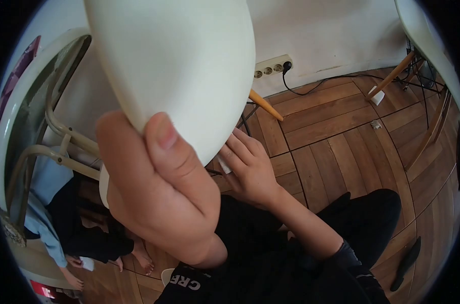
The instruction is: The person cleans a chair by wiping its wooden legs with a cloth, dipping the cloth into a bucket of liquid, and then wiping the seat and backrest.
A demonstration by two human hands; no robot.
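My left hand (161, 187), close to the camera, grips the edge of a smooth white chair seat (189, 61) between thumb and fingers. The seat is tilted up and fills the upper middle of the view. Lower right of it, my right hand (247, 164) lies against the seat's lower edge, its fingertips partly hidden behind the shell. A small piece of white cloth (224, 164) shows at its fingers. An orange-brown wooden leg (266, 105) and dark metal rods stick out beneath the seat.
A power strip (273, 67) with a black plug is by the wall. Another white chair (432, 35) stands right. Beige metal tubing (72, 137) is left. Below it sits another person (50, 223) in light blue, a white cloth (87, 263) at one hand. A dark object (407, 263) lies lower right.
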